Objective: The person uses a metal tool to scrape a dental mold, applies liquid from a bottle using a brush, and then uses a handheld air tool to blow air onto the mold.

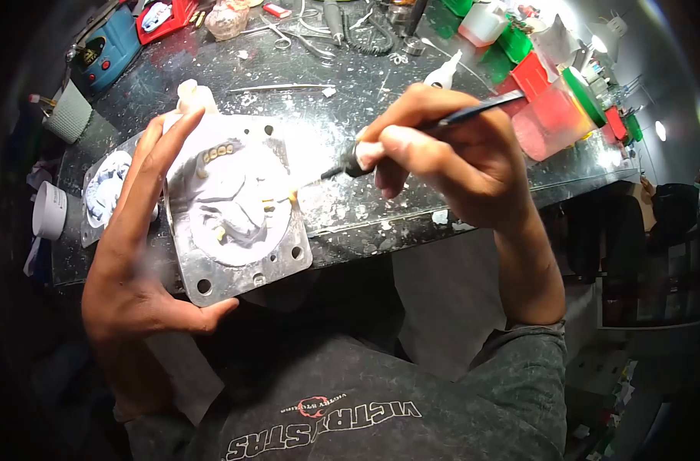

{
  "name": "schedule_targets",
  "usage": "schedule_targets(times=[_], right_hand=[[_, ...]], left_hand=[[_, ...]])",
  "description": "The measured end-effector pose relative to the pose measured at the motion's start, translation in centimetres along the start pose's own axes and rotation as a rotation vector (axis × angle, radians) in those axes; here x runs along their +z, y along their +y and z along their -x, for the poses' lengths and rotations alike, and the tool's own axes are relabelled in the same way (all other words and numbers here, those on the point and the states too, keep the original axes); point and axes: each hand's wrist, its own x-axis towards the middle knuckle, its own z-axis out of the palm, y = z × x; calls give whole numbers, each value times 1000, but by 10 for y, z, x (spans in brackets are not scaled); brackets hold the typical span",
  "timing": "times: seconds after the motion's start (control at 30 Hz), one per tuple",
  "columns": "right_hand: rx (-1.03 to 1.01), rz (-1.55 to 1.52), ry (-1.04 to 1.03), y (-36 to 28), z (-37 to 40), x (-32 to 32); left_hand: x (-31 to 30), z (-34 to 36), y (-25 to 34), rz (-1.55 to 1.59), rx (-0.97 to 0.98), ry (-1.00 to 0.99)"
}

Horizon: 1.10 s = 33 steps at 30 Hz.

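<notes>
My left hand (131, 261) grips a metal flask plate (235, 287) by its left side, with the thumb at the bottom edge and the fingers over the top left. White plaster fills the plate and holds a dental model (231, 211) with several yellowish teeth (218, 153). My right hand (450, 154) pinches a dark, thin-tipped tool (465, 113). The tool's tip points left at the plate's right side, near a small yellow piece (292, 196); whether they touch is hard to tell in the glare.
A second plaster-filled plate (108, 190) lies left of my left hand. Scissors (279, 38), a thin metal tool (281, 87) and a white bottle (444, 71) are on the black bench (350, 223). A green-lidded jar (554, 115) stands right, a white cup (50, 209) left.
</notes>
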Motion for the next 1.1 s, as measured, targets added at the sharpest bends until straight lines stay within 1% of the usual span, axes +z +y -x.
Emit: schedule_targets(times=[0.03, 0.07, 0.13, 0.17, 0.2, 0.27, 0.3, 0.4, 0.43, 0.57, 0.63, 0.77, 0.83, 0.87, 0.9, 0.97, 1.0, 1.07, 1.1], right_hand=[[-63, 2, 37, 5, 1, 1], [-75, 24, 84, 6, 1, 6], [-135, 42, 62, 13, -1, 12], [-167, 147, -60, 14, -3, 6], [-169, 142, -63, 8, -3, 0], [-77, 251, -145, -10, -7, -8], [-116, 254, -81, -9, -8, -4], [-169, 243, -66, -1, -8, 8], [-83, 277, -113, -12, -6, 6], [-82, 395, -93, -21, -6, 9], [-236, 374, -145, -10, -12, 13], [-243, 415, -203, -20, -24, 13], [-180, 597, -258, -37, -31, 15], [-181, 598, -255, -39, -33, 15], [-223, 533, -240, -39, -35, 15], [-344, 448, -196, -31, -39, 17], [-345, 449, -198, -33, -38, 16], [-236, 631, -233, -39, -31, 9], [-171, 642, -215, -41, -26, 7]], left_hand=[[4, 3, -8, 118, 2, 12], [7, 5, -10, 111, -4, 8], [13, 10, -13, 247, -27, 98], [15, 12, -13, 251, -34, 113], [14, 13, -13, 248, -40, 115], [11, 13, -12, 154, -40, 74], [11, 11, -10, 155, -40, 73], [12, 8, -8, 233, -56, 91], [12, 7, -9, 234, -52, 91], [13, 7, -8, 228, -48, 95], [13, 6, -6, 217, -27, 102], [12, 5, -3, 206, -41, 108], [13, 4, 0, 225, -29, 117], [12, 3, 2, 171, -23, 73], [12, 3, 3, 116, -16, 30], [13, 4, 4, 128, -22, 31], [14, 4, 4, 142, -31, 32], [12, 5, 3, 123, -51, 25], [13, 5, 3, 131, -49, 29]])
